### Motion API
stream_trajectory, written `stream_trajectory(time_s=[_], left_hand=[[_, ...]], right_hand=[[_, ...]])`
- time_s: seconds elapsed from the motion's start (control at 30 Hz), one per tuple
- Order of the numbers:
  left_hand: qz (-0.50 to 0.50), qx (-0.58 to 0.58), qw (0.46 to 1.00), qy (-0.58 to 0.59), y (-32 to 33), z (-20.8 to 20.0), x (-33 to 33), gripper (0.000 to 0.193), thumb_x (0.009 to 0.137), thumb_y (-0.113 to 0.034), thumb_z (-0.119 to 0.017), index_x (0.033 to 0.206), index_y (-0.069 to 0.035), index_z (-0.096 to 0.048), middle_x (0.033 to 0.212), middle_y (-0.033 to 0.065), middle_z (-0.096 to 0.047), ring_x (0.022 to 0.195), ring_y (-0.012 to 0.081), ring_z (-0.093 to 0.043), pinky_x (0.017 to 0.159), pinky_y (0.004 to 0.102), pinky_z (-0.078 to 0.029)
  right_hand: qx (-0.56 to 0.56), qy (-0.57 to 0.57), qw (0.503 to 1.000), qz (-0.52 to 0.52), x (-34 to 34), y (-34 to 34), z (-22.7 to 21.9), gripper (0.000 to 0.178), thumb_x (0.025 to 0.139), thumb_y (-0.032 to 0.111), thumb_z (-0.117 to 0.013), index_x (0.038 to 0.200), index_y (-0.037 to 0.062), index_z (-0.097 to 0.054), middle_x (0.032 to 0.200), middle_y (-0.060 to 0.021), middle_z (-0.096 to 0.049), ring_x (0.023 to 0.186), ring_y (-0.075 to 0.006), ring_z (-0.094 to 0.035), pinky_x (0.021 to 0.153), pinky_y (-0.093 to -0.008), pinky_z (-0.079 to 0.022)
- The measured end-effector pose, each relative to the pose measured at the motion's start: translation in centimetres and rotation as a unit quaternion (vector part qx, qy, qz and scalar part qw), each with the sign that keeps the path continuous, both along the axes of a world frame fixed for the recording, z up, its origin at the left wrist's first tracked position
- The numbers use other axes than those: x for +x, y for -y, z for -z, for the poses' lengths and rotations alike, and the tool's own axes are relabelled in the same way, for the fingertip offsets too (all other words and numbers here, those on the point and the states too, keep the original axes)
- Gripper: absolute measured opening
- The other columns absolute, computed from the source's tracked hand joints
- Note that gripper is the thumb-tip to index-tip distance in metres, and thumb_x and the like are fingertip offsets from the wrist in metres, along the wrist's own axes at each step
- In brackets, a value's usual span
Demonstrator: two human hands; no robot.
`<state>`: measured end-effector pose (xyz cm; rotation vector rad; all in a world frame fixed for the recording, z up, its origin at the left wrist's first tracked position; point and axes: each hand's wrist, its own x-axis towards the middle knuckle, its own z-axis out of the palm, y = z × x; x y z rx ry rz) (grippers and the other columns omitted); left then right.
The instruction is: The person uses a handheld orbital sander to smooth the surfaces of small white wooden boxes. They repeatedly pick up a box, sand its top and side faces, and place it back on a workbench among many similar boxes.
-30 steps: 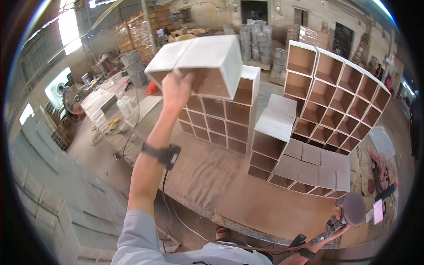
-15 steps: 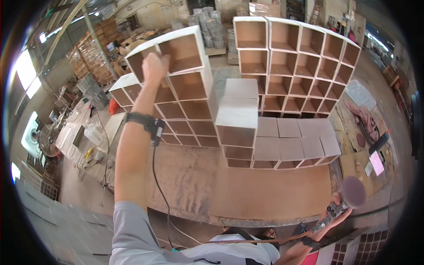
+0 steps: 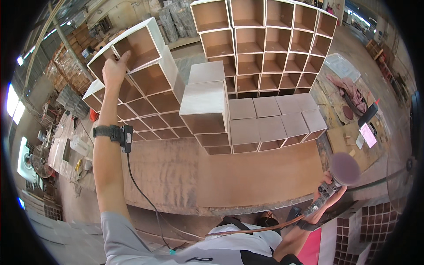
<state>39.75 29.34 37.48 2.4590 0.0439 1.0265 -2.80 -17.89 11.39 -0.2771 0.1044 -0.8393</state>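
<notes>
My left hand (image 3: pixel 115 70) reaches to the top of the left stack and closes around the front edge where two open-fronted boxes meet. The right one of these, a wooden box (image 3: pixel 137 46) with white edges and brown inside, has my thumb at its inner wall. At the lower right, my right hand (image 3: pixel 329 187) grips a disc sander (image 3: pixel 324 194) by its body. Its round purple pad (image 3: pixel 345 169) is turned up, apart from the boxes. A brown hose (image 3: pixel 260 228) runs from the sander across my body.
A taller wall of boxes (image 3: pixel 265 39) stands at the back. Lower pale-topped boxes (image 3: pixel 247 130) sit in the middle on a brown board (image 3: pixel 260 176). On the right-hand table (image 3: pixel 335 119) lie a pink cloth (image 3: pixel 351 90) and a clear plastic lid (image 3: pixel 342 67). A fan (image 3: pixel 42 165) stands far left.
The whole scene has shifted left and slightly up in the view. My left hand stays at the same top box edge, and the sander stays in my right hand.
</notes>
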Motion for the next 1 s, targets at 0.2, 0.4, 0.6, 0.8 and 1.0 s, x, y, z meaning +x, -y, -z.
stream_trajectory(time_s=[0.2,0.4,0.6,0.8,1.0], left_hand=[[0.064,-0.108,0.978,0.164,3.3,3.3,-7.6,0.054,0.092,-0.039,-0.065,0.125,0.003,-0.063,0.109,0.0155,-0.070,0.101,0.0250,-0.065,0.093,0.0350,-0.047],[0.179,-0.159,0.969,0.065,12.4,13.9,-18.5,0.033,0.090,-0.012,-0.071,0.120,-0.001,-0.065,0.112,0.0102,-0.066,0.097,0.0171,-0.061,0.083,0.0295,-0.050],[0.113,-0.107,0.978,0.137,19.0,17.1,-20.0,0.034,0.088,-0.011,-0.072,0.117,0.002,-0.059,0.128,0.0123,-0.050,0.100,0.0216,-0.057,0.083,0.0317,-0.048],[0.060,-0.198,0.978,-0.012,22.3,19.6,-20.2,0.048,0.085,-0.027,-0.076,0.117,0.003,-0.056,0.112,0.0145,-0.058,0.103,0.0265,-0.057,0.089,0.0373,-0.047],[0.093,-0.205,0.969,-0.098,23.0,20.0,-17.6,0.050,0.087,-0.033,-0.070,0.116,0.007,-0.061,0.101,0.0185,-0.066,0.095,0.0310,-0.063,0.086,0.0412,-0.048]], right_hand=[[0.024,0.002,0.999,-0.029,0.3,2.6,1.2,0.038,0.087,0.033,-0.066,0.112,0.0071,-0.057,0.100,-0.0061,-0.056,0.078,-0.0173,-0.050,0.064,-0.0265,-0.047],[0.014,0.056,0.993,-0.102,1.5,8.2,2.9,0.040,0.086,0.027,-0.068,0.117,0.0056,-0.055,0.106,-0.0079,-0.056,0.084,-0.0183,-0.049,0.067,-0.0285,-0.049],[0.021,0.015,0.997,-0.076,2.3,12.8,2.2,0.031,0.092,0.031,-0.061,0.113,0.0082,-0.057,0.102,-0.0055,-0.059,0.080,-0.0172,-0.053,0.061,-0.0289,-0.048],[-0.013,0.032,0.995,-0.095,1.8,17.5,3.0,0.032,0.094,0.027,-0.060,0.116,0.0052,-0.054,0.103,-0.0072,-0.058,0.081,-0.0178,-0.054,0.060,-0.0277,-0.048],[0.025,0.049,0.995,-0.084,1.7,19.0,3.5,0.031,0.093,0.026,-0.061,0.115,0.0053,-0.053,0.103,-0.0079,-0.057,0.080,-0.0187,-0.054,0.059,-0.0280,-0.047]])
